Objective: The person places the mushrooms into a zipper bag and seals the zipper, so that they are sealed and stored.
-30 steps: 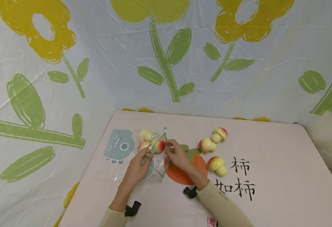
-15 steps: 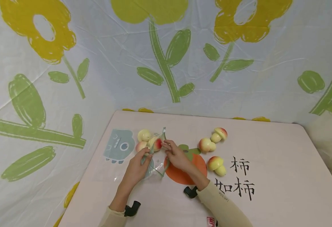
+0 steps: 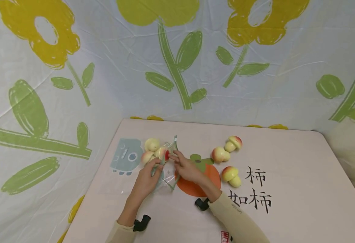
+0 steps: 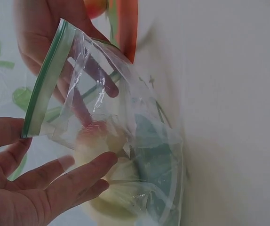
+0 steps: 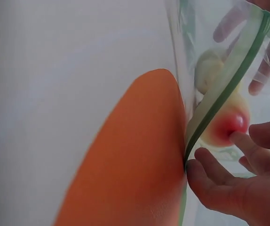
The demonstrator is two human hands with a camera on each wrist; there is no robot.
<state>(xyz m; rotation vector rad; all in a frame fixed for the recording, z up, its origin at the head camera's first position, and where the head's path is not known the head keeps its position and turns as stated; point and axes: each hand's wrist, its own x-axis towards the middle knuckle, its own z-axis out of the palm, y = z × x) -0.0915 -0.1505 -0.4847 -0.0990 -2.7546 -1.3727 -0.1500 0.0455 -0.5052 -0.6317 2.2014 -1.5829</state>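
A clear zip bag point(image 3: 167, 179) with a green zip edge lies with its mouth facing right. Pale yellow toy mushrooms with reddish caps are inside it, among them a red-tipped toy mushroom point(image 5: 231, 123) near the mouth. My left hand point(image 3: 146, 179) pinches the bag's green zip edge, its other fingers spread along the outside of the film. The right hand point(image 3: 187, 168) reaches into the mouth with extended fingers, and a fingertip touches the red tip of that mushroom. Part of the mushrooms is hidden by the left fingers and glare on the film.
To the right lie three loose toy mushrooms: an upper one point(image 3: 233, 143), a middle one point(image 3: 220, 154) and a lower one point(image 3: 231, 176). The pink table mat point(image 3: 293, 162) bears a printed orange persimmon and black characters. A flower-printed cloth point(image 3: 110, 77) hangs behind.
The right hand's fingers have moved left into the bag, and the mushrooms inside have shifted left, deeper into it. The left hand has stayed in place at the zip edge.
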